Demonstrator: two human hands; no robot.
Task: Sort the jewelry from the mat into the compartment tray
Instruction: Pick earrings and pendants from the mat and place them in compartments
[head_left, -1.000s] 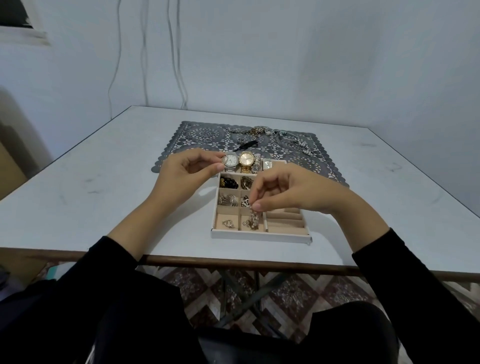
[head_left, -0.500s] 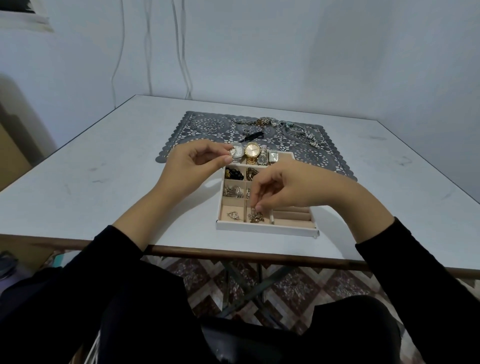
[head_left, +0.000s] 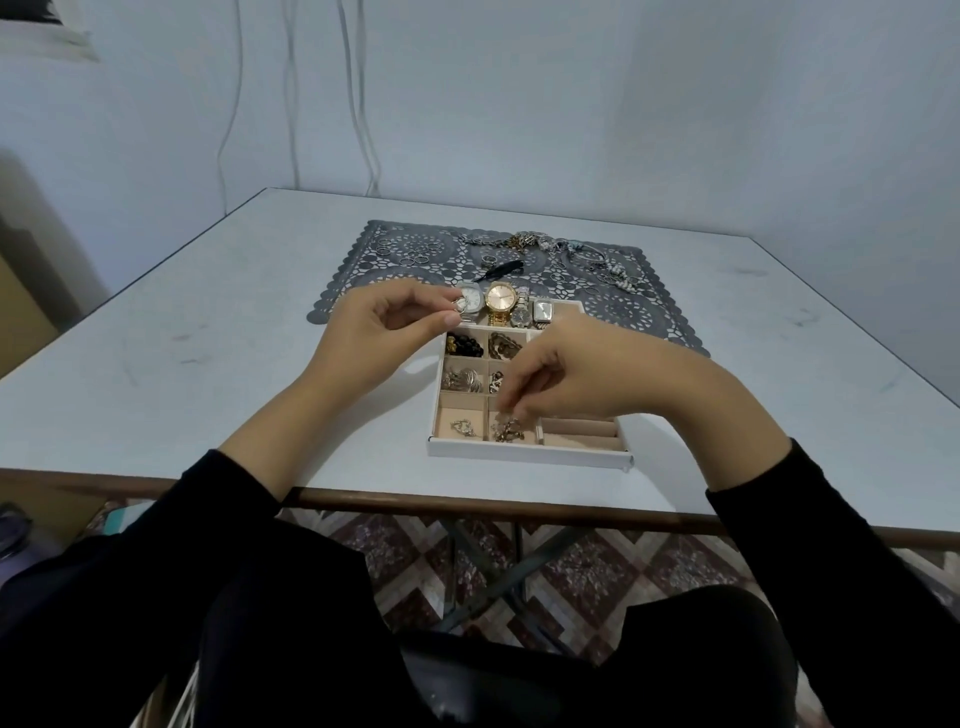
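Silver trinket (head_left: 457, 305) is pinched by the left hand (head_left: 382, 332) over the tray's (head_left: 524, 453) far-left corner. Chain (head_left: 508, 430) is pinched by the right hand (head_left: 566, 374) in the tray's front-middle cell; release seems called for next, then placing the trinket.

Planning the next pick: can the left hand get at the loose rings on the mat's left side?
Likely yes for the path: only bare mat lies between the left hand and the loose rings. But it pinches a small silver piece, so not yet.
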